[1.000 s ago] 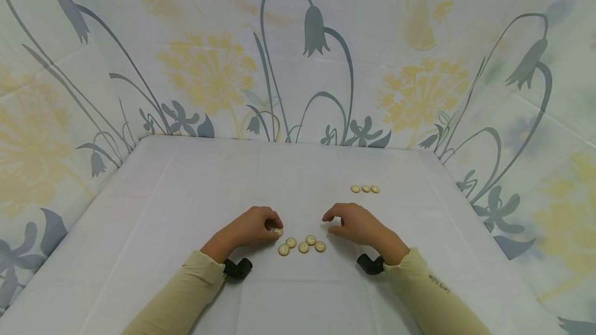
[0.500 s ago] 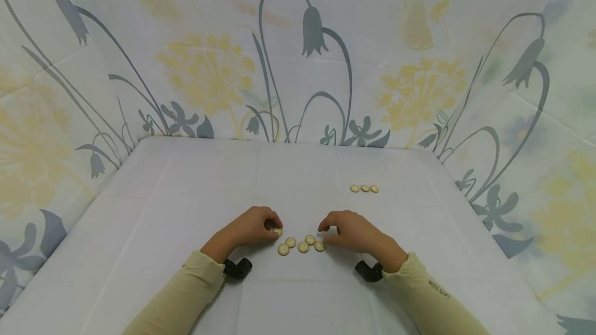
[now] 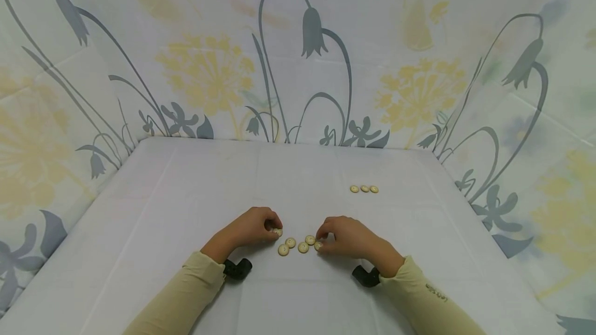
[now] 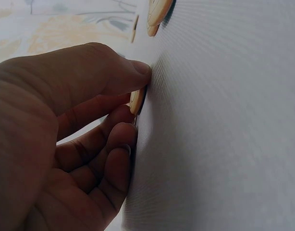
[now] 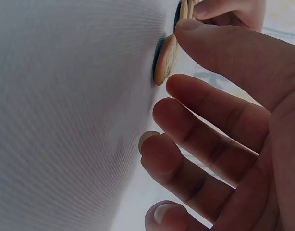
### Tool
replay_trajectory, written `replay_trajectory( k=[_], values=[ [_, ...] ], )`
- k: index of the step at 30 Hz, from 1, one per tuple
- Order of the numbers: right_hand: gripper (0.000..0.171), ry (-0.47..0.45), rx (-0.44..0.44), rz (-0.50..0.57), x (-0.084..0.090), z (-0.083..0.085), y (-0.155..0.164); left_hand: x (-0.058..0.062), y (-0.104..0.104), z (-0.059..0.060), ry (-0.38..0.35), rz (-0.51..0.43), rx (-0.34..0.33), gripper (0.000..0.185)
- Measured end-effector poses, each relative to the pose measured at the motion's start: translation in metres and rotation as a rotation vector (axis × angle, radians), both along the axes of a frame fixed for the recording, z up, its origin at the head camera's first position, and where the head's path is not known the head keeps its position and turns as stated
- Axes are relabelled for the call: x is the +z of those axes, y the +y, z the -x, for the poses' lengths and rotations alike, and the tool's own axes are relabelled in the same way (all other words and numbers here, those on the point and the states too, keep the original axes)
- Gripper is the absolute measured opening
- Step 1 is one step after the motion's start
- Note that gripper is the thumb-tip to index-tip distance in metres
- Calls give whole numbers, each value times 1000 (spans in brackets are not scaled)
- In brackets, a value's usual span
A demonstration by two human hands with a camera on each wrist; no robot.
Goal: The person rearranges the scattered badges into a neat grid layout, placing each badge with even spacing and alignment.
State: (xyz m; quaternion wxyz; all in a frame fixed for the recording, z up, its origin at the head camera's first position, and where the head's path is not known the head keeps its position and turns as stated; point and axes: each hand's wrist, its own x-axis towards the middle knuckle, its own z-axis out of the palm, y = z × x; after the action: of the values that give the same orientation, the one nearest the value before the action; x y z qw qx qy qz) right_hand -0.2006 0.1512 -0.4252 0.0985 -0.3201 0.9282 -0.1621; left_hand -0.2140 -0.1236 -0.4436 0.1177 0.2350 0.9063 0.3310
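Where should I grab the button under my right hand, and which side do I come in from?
Grip the button by its thin rim, thumb on one edge and a fingertip on the opposite edge. It lies flat on the tablecloth, so there is little side to catch. Probably best to come from the right, where the right hand already is, since another button sits close on its left.

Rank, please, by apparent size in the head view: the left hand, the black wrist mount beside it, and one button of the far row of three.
1. left hand
2. black wrist mount
3. far-row button, though distance from the camera shrinks it.
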Motion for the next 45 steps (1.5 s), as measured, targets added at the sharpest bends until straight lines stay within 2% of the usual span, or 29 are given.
replay_trajectory(
  k=[7, 26, 36, 45],
  values=[
    [24, 5, -9, -22, -2, -2, -3, 0, 0, 0, -2, 0, 3, 13],
    [18, 35, 3, -54, 1, -2, -4, 1, 0, 1, -1, 3, -1, 13],
    [16, 19, -48, -46, 4, -1, -1, -1, 0, 1, -3, 5, 11, 12],
    [16, 54, -52, -31, 7, 6, 5, 2, 0, 0, -21, -5, 14, 12]
  ],
)
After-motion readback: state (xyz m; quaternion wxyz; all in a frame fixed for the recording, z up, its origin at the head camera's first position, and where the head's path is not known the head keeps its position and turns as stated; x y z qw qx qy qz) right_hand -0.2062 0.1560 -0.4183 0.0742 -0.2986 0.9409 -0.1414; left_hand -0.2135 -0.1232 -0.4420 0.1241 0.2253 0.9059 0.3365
